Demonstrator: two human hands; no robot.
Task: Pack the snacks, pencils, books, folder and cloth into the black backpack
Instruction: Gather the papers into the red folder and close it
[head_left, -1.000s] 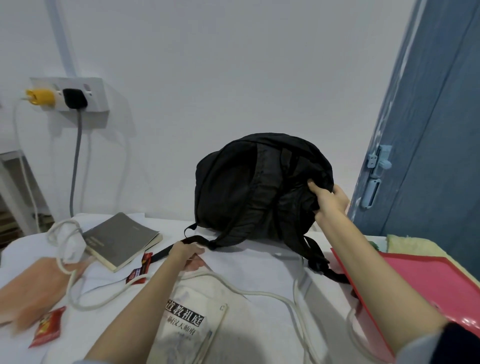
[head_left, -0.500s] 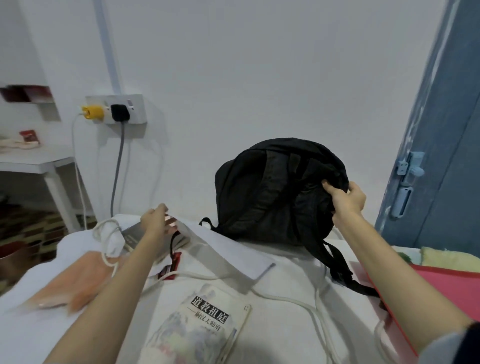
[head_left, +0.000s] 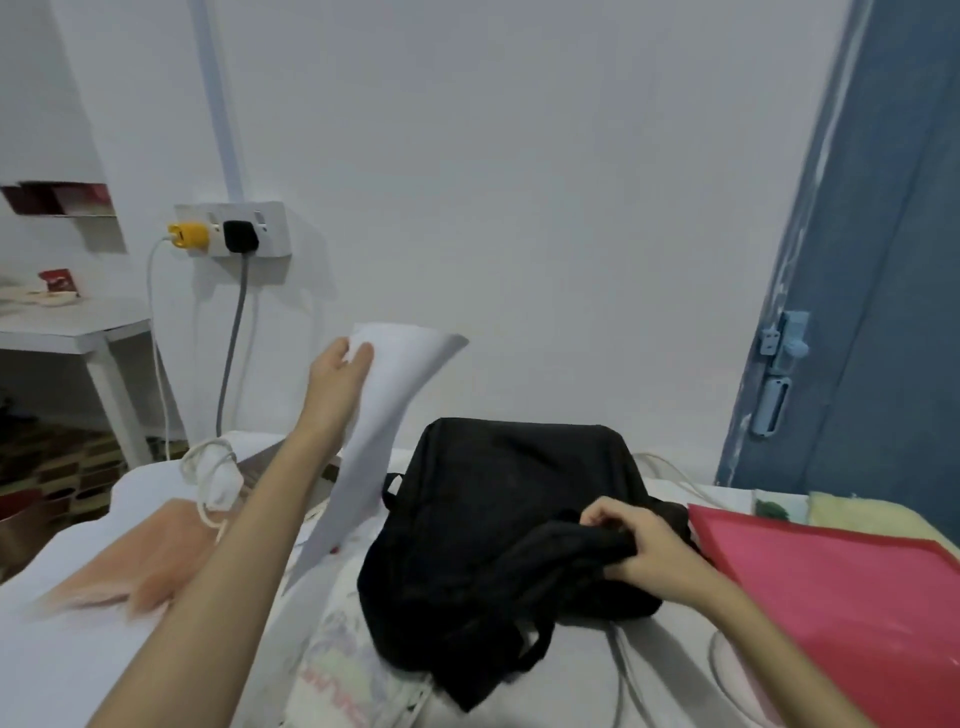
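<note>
Lifting white paper (head_left: 387, 410), left hand (head_left: 337, 376); right hand (head_left: 636, 543) gripping backpack (head_left: 509, 519).

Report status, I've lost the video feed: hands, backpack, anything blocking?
Left hand holds white paper sheet raised. Right hand grips black backpack, lying flat on the bed. Backpack partly covers a book; white cable runs beneath.

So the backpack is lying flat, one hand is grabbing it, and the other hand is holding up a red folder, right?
Not quite. The left hand is holding up a white sheet of paper, not a red folder. The red folder lies flat to the right of the black backpack. The rest is right: the head view shows the backpack lying flat and the right hand gripping its fabric.
</note>
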